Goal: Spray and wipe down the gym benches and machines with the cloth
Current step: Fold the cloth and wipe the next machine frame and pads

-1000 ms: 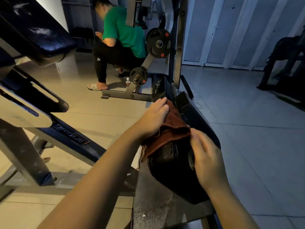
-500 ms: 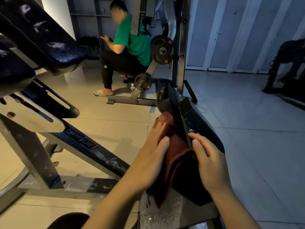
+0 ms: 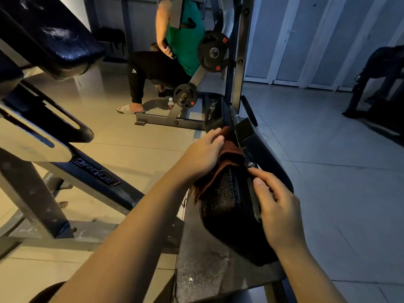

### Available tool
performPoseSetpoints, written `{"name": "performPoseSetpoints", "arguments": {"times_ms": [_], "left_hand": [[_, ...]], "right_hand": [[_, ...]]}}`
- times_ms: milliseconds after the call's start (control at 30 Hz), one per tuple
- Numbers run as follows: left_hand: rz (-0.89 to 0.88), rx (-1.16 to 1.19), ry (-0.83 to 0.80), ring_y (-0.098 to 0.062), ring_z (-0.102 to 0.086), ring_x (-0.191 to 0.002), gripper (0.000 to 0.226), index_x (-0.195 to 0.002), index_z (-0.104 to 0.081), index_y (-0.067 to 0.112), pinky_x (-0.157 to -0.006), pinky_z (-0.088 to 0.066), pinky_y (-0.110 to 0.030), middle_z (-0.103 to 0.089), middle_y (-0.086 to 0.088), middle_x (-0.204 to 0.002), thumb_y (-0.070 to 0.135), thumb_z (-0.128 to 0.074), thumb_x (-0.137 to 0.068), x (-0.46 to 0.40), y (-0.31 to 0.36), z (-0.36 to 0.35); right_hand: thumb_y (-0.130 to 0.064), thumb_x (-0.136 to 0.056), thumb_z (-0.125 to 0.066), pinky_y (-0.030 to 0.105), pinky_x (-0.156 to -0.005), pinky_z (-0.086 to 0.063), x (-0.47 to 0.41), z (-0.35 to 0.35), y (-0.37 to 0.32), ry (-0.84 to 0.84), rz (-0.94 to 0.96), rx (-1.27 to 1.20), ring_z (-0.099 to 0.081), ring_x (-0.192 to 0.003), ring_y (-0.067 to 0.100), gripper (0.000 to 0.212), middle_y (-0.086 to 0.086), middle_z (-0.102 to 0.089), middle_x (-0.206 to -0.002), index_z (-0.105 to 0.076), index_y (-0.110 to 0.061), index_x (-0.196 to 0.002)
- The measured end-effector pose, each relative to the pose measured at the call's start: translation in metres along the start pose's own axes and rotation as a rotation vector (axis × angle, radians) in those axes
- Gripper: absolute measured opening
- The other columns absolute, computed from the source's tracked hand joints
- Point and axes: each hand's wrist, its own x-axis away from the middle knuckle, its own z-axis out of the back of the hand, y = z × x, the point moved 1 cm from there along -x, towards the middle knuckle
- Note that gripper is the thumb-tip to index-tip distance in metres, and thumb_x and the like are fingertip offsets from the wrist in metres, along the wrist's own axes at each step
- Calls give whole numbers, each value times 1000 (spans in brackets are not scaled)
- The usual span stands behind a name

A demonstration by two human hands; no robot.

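Here, the left hand (image 3: 204, 153) presses the cloth (image 3: 227, 159) flat-fingered on the pad (image 3: 227, 206), which the right hand (image 3: 276, 206) grips; firm overlapping strokes would serve best.

Bare grey tiled floor (image 3: 323, 171) lies open right of the black textured pad (image 3: 225, 206). To its left, a dark slanted steel frame (image 3: 96, 173) stands near, hemming that side.

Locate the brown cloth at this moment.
In the head view, centre frame, the brown cloth lies on the black pad, under the left hand, just ahead of the right hand.
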Motion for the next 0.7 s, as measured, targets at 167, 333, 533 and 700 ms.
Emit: {"name": "performPoseSetpoints", "arguments": {"times_ms": [167, 333, 533, 700], "left_hand": [[4, 97, -14, -21, -51, -122, 42, -145, -40, 31, -110, -35, -42, -53, -2, -137, 37, -29, -106, 0, -8, -4], [-76, 93, 25, -7, -48, -126, 35, -136, -41, 50, -110, -33, -32, -51, 14, -138, 42, -34, -103, 66, -13, -4], [-180, 99, 64, 16, -29, -134, 38, -135, -39, 57, -116, -26, -26, -37, 37, -143, 54, -37, -97, 113, -16, -5], [-129, -47, 15, -4, -35, -137, 40, -142, -36, 46, -115, -24, -27, -39, 18, -149, 35, -35, -103, 59, -5, 5]], "right_hand": [[-23, -100, -47, 27, -98, -47, 1, 2, -1, -21, -28, 21, -54, -110, -5, 27, -26, -60, -113, -58, -46, -109], [-22, -100, -48, 29, -98, -50, 2, 2, -3, -27, -56, 13, -56, -109, -4, 27, -27, -61, -110, -57, -46, -109], [-51, -87, -40, 40, -95, -53, 10, 1, 3, 9, -59, 7, -58, -112, 0, 33, -24, -64, -113, -57, -46, -114], [-43, -88, -39, 33, -98, -52, 9, 0, 2, 21, -30, 46, -56, -111, -5, 26, -29, -61, -114, -52, -53, -109]]}}
